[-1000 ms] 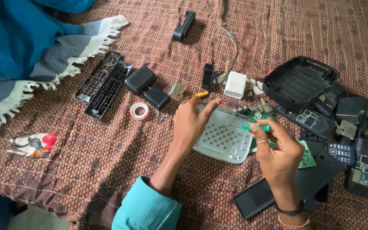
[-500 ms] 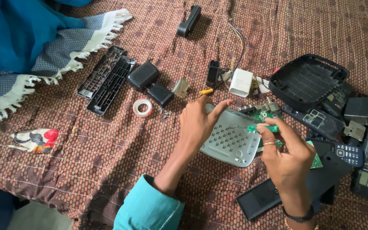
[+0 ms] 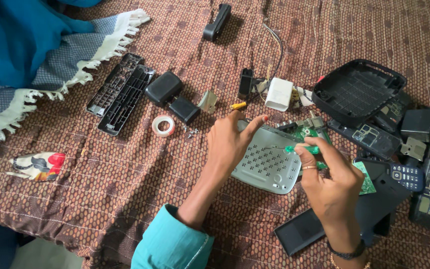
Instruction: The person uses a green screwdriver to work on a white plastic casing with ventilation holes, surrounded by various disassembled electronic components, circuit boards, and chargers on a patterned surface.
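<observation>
Seen from above, a person's two hands work over a surface covered in brown patterned cloth; the left hand, in a teal sleeve, rests on the near-left edge of a grey perforated plastic cover, fingers spread and loosely curled, steadying it rather than clutching it; the right hand is closed around a green-handled screwdriver, whose thin tip points left onto the cover's top; the cover lies flat in the middle of the cloth, just in front of a green circuit board.

Behind it sit a white adapter with wires, and a small yellow piece near the left fingertips; to the right lies an upturned black casing, with dismantled mobile phones clustered beyond it; to the left are a roll of tape, a few loose screws, two black adapters and a long black ribbed panel; a blue garment with a white fringe fills the upper left corner.
</observation>
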